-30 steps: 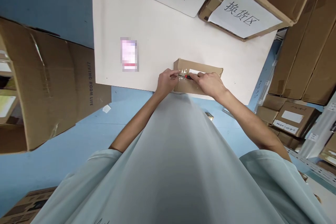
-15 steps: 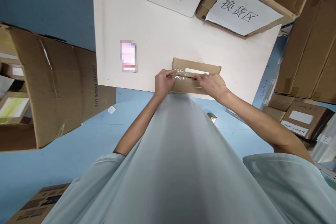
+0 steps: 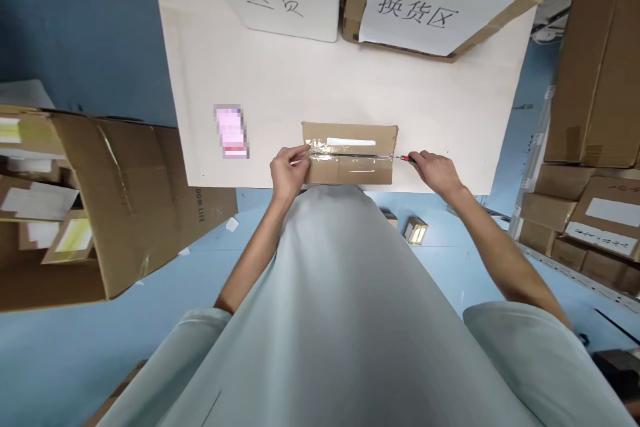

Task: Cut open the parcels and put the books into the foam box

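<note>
A brown cardboard box (image 3: 365, 172) lies flat at the table's front edge, right before my body. Shiny clear tape covers its left part, and a dark slit runs lengthwise along the seam. My left hand (image 3: 289, 173) grips the box's left end, fingertips on the taped corner. In my right hand (image 3: 436, 172) is a small red and black utility knife (image 3: 405, 158), its tip pointing left just beyond the box's right end. White label strips show on the box top.
A phone-like pink blurred item (image 3: 231, 132) lies to the left on the white table (image 3: 270, 80). At the back stand a white foam box (image 3: 295, 10) and an open carton (image 3: 350, 13) with a paper sign. A large carton (image 3: 135, 193) holding parcels stands left.
My right hand has drawn the knife rightward along the seam and past the box's right end. A long slit now shows. My left hand stays at the left end; the view has shifted.
</note>
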A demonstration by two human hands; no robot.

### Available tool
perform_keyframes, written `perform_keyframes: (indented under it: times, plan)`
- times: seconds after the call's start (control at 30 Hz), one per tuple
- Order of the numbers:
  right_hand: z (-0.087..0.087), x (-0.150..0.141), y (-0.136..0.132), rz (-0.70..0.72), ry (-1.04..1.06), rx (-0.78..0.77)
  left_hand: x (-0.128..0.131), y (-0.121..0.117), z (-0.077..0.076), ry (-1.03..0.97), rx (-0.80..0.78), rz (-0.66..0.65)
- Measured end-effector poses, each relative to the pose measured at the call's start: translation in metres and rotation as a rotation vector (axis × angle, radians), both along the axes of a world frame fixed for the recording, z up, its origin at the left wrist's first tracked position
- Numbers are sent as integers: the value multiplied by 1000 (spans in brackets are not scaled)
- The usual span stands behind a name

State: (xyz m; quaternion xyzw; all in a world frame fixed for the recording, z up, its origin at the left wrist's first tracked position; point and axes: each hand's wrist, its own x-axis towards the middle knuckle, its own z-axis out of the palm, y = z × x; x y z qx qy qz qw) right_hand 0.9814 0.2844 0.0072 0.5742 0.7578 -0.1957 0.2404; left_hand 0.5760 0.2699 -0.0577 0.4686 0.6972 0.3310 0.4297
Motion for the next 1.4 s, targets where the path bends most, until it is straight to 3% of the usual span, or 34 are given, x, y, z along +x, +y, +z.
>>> perform_keyframes:
  times: [0.17, 0.3, 0.53, 0.77, 0.9, 1.1, 1.27, 1.4]
  plan:
    - [-60, -1, -32, -281, 415, 92, 8, -4, 8, 105, 32, 24]
    - [-91, -10, -57, -459, 723, 172, 8, -5, 11, 161, 3, 32]
    - [-114, -28, -64, -827, 969, 151, -1, -3, 9, 301, 1, 27]
    - [-135, -43, -45, -885, 1012, 131, -15, -4, 8, 388, -13, 62]
    - [-134, -62, -39, -883, 1070, 118, -30, -1, 5, 460, 10, 56]
    - [-112, -87, -31, -920, 1199, 110, -48, 5, -1, 508, 30, 10]
    - [-90, -109, -30, -948, 1147, 114, -51, -1, 19, 426, 31, -215]
    - [-60, -128, -29, -932, 1105, 193, -42, -7, 37, 323, 67, -338]
